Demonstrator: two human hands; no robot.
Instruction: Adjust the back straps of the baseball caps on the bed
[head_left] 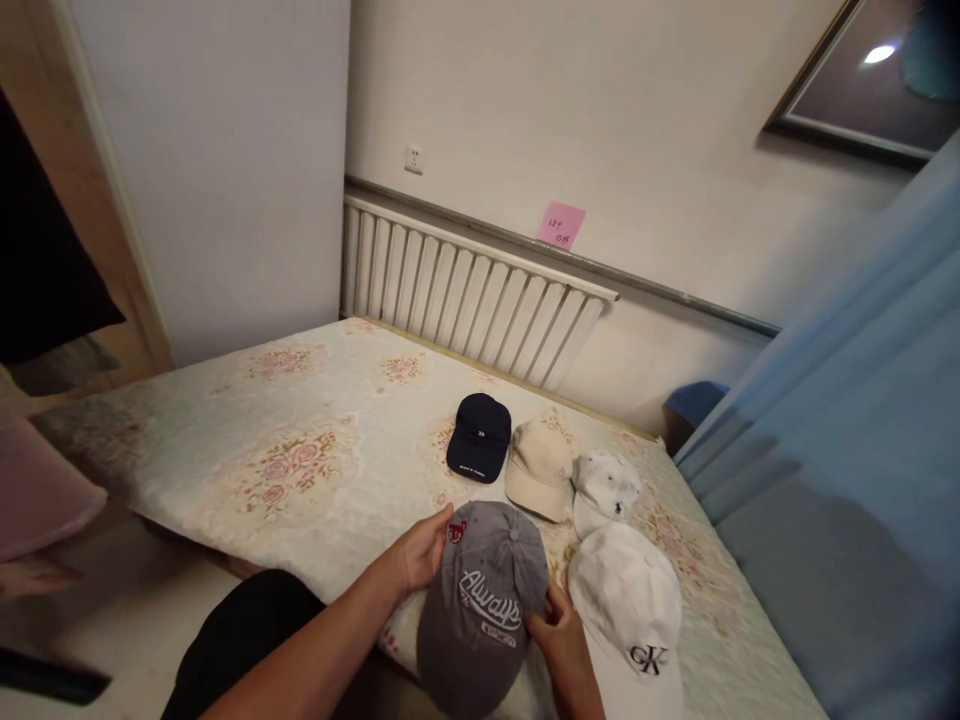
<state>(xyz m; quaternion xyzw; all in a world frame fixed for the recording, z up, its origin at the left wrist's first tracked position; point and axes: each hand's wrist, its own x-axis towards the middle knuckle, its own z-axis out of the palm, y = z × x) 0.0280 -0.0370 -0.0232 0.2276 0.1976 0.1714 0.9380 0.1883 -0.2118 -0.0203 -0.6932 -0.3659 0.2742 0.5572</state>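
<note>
A grey baseball cap [480,600] with white lettering lies on the near edge of a flowered mattress [300,440]. My left hand [421,552] grips its left side, fingers curled on the crown. My right hand [553,625] pinches its right side near the brim. Beside it on the right lies a white cap [626,595] with a black logo. Behind them, in a row, lie a navy cap [480,435], a beige cap [538,468] and another white cap [606,485].
A white radiator [465,290] runs along the wall behind the bed, with a pink note [560,225] above it. A blue curtain [840,450] hangs at the right. A wooden door frame [90,220] stands at the left. My dark-clad knee [240,630] is by the bed edge.
</note>
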